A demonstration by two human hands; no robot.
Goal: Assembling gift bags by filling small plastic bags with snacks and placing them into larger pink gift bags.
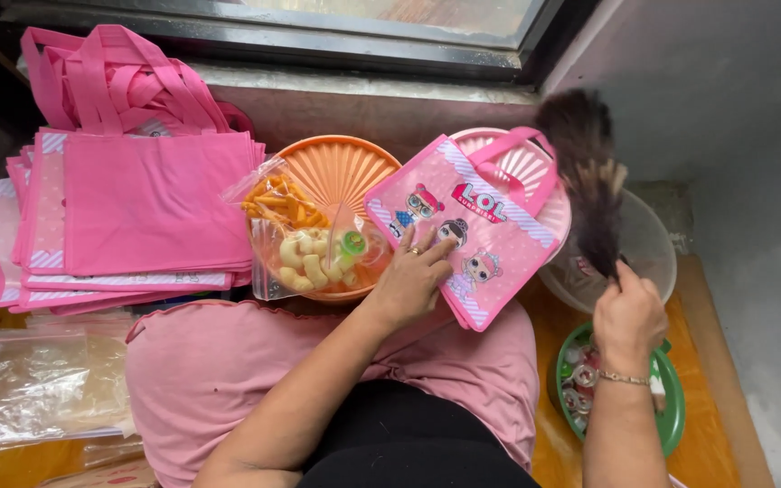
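Below the window sill I saw my left hand (413, 276) spread flat on the pink bag (472, 226), at twelve o'clock; soft, light, best taken by its handle; right hand (627, 316) clenched a feather duster (589, 181).

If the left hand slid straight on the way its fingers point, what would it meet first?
The left hand already rests on the pink cartoon bag; pushed further, it would likely cross the bag toward the pink lid beneath, though depth is unclear.

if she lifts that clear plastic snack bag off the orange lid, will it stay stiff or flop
The clear plastic snack bag would probably flop: its thin film is creased and slumps over the ribbed orange plastic lid. It looks light, being filled with puffed snacks. The loose pieces would likely shift, and squeezing could crush them.
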